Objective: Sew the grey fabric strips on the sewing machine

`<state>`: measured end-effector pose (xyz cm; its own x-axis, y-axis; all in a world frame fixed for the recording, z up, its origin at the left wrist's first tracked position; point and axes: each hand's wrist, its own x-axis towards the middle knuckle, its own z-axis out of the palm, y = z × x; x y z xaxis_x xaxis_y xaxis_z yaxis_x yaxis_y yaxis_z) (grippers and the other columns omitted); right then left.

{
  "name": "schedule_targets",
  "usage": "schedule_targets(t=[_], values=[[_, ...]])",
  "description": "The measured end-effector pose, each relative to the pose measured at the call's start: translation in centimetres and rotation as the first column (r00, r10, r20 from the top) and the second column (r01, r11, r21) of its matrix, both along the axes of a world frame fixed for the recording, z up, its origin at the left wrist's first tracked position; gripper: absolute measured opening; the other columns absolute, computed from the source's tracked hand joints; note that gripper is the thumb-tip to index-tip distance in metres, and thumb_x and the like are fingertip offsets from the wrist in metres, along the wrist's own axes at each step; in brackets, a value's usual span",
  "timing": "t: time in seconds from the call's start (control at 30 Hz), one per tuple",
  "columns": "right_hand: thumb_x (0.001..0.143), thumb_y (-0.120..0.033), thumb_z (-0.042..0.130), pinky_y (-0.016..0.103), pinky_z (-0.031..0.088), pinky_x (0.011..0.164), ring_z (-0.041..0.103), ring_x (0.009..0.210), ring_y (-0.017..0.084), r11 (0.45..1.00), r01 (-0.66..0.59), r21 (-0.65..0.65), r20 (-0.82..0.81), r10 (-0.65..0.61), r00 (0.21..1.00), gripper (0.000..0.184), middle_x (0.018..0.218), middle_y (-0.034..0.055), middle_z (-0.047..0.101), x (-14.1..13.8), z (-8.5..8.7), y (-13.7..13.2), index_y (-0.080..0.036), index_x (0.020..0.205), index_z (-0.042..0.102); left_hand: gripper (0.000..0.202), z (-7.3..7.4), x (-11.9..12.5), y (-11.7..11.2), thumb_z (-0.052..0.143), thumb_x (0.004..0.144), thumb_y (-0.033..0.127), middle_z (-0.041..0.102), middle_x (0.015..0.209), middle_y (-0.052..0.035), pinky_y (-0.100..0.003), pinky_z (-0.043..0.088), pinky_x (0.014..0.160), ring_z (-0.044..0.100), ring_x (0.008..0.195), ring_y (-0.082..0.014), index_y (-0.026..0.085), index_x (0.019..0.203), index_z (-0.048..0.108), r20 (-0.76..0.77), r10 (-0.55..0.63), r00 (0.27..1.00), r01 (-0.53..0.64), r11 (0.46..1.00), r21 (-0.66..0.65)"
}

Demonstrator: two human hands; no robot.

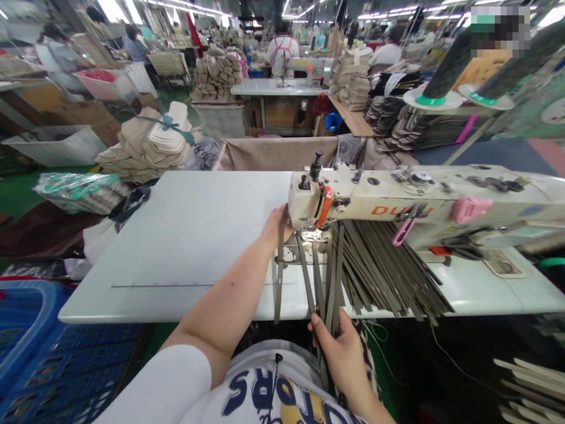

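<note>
An industrial sewing machine (436,197) stands on a pale table (198,235). My left hand (278,224) is at the left side of its head, beside the metal needle plate (293,254). One long grey-green strap (279,277) passes over that hand and hangs toward the table's front edge. The machine head and strap hide most of its fingers. Closer to me, my right hand (342,347) is closed around several narrow straps (331,282) at the front edge. These run up to the area under the machine head. A fanned pile of similar straps (384,271) lies right of them.
Thread cones on white discs (435,99) rise at the right. A pink clip (404,231) hangs on the machine. Left of the table is a blue plastic basket (57,353). Stacked beige pieces (150,138) and a cloth-lined bin (273,153) stand behind. Other people work farther back.
</note>
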<state>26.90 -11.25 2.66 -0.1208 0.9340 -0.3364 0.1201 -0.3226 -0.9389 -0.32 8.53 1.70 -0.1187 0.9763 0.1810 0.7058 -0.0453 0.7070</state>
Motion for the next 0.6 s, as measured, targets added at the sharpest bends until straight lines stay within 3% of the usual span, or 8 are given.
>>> schedule_targets(t=[0.13, 0.3, 0.43, 0.6], values=[[0.081, -0.077, 0.093, 0.036, 0.056, 0.06, 0.07, 0.063, 0.026, 1.0, 0.026, 0.003, 0.014, -0.026, 1.0, 0.058, 0.075, 0.0043, 0.081, -0.4, 0.1, 0.1, -0.024, 0.099, 0.075, 0.035, 0.4, 0.4, -0.2, 0.068, 0.096, 0.009, 0.085, 0.141, -0.0137, -0.062, 0.048, 0.138, 0.076, 0.137, -0.0407, 0.02, 0.122, 0.087, 0.006, 0.058, 0.998, -0.058, 0.998, -0.001], [0.082, -0.074, 0.093, 0.037, 0.058, 0.059, 0.071, 0.06, 0.026, 1.0, 0.023, -0.01, 0.013, -0.023, 1.0, 0.055, 0.074, 0.0039, 0.081, -0.6, 0.4, 0.2, -0.024, 0.098, 0.074, 0.043, 0.3, 0.6, -0.3, 0.062, 0.094, 0.007, 0.082, 0.148, -0.0129, -0.061, 0.044, 0.141, 0.072, 0.145, -0.0421, 0.019, 0.126, 0.087, -0.025, 0.093, 0.995, -0.093, 0.995, 0.022], [0.085, -0.071, 0.093, 0.037, 0.058, 0.062, 0.071, 0.061, 0.026, 1.0, 0.012, 0.001, 0.017, -0.013, 1.0, 0.05, 0.073, 0.0038, 0.081, -0.6, 0.7, 0.2, -0.025, 0.094, 0.074, 0.037, 0.6, 0.5, -0.4, 0.066, 0.095, 0.011, 0.083, 0.147, -0.0124, -0.059, 0.049, 0.138, 0.072, 0.145, -0.0424, 0.02, 0.125, 0.086, -0.004, 0.058, 0.998, -0.058, 0.998, 0.028], [0.084, -0.075, 0.094, 0.039, 0.059, 0.072, 0.073, 0.068, 0.026, 1.0, 0.015, 0.019, -0.003, -0.015, 1.0, 0.055, 0.08, 0.0067, 0.084, -0.7, 0.8, 0.5, -0.024, 0.089, 0.075, 0.038, 0.5, -0.2, -1.1, 0.074, 0.093, 0.017, 0.085, 0.141, -0.0125, -0.056, 0.062, 0.126, 0.077, 0.135, -0.0411, 0.019, 0.13, 0.083, 0.16, 0.081, 0.984, -0.091, 0.994, 0.056]])
